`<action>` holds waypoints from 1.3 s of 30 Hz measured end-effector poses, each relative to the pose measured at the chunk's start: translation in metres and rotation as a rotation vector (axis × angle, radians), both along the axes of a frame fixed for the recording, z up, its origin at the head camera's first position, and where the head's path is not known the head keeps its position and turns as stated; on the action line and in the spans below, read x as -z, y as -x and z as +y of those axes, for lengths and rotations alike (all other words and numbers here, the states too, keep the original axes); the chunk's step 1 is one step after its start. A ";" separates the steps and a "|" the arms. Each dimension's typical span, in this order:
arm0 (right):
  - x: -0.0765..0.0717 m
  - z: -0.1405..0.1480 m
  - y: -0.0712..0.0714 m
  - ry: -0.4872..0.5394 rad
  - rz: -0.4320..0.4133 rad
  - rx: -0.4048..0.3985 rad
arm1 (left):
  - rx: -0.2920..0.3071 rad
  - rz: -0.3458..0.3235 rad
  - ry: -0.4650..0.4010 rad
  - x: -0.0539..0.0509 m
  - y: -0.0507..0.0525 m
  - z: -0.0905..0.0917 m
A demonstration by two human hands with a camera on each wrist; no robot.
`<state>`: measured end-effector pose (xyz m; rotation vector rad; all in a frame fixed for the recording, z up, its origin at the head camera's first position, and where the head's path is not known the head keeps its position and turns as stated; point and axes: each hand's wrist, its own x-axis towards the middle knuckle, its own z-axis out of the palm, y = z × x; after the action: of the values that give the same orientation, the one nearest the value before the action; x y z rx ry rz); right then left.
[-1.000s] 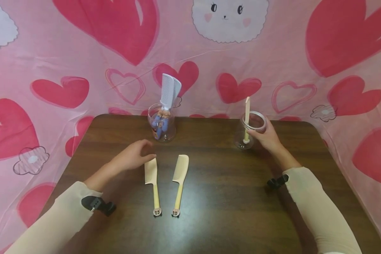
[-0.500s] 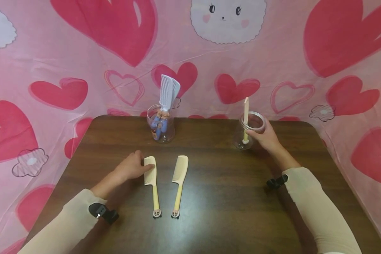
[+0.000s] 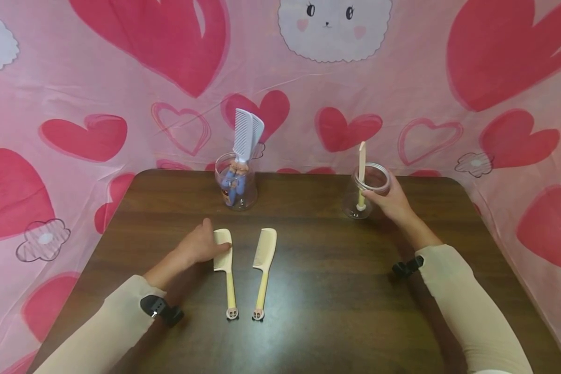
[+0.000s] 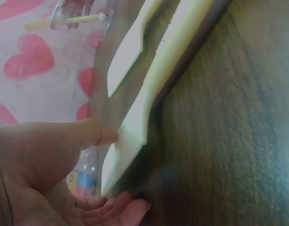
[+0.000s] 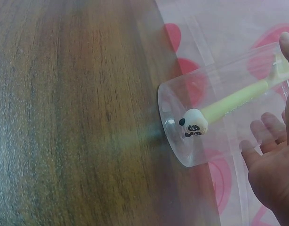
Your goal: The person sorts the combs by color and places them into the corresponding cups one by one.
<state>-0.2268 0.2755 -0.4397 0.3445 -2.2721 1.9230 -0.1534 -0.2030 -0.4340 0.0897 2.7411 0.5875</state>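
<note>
Yellow comb [image 3: 227, 268] beside its twin [image 3: 264, 266], jar [image 3: 250, 194] of pale combs [image 3: 244, 134] behind.

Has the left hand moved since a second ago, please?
Yes: the left hand has moved down the head view, away from the left jar.

The head view looks forward and down from the near side of the worktop [image 3: 327, 322], taking in both far corners. Each wrist view sits close and turned sideways, facing the far edge: the left along the left hand [image 4: 41, 157], the right along the right hand [image 5: 276, 174]. All three share the right hand's jar [image 5: 220, 136].
</note>
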 end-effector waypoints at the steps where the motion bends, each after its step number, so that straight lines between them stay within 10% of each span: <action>1: 0.000 0.000 0.000 0.008 0.005 -0.006 | -0.008 -0.009 -0.014 0.000 0.000 0.001; 14: -0.001 -0.001 -0.001 0.043 0.023 -0.019 | -0.149 -0.243 -0.531 0.004 0.007 -0.001; 20: 0.000 -0.001 -0.001 -0.013 -0.013 0.020 | -0.157 -0.321 -0.613 0.003 0.008 -0.005; 39: -0.002 -0.002 -0.002 -0.020 -0.020 0.030 | -0.032 -0.188 -0.910 -0.047 0.011 -0.009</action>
<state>-0.2249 0.2740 -0.4381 0.2930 -2.2962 1.8991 -0.1646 -0.2119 -0.3872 0.1886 2.0903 1.6951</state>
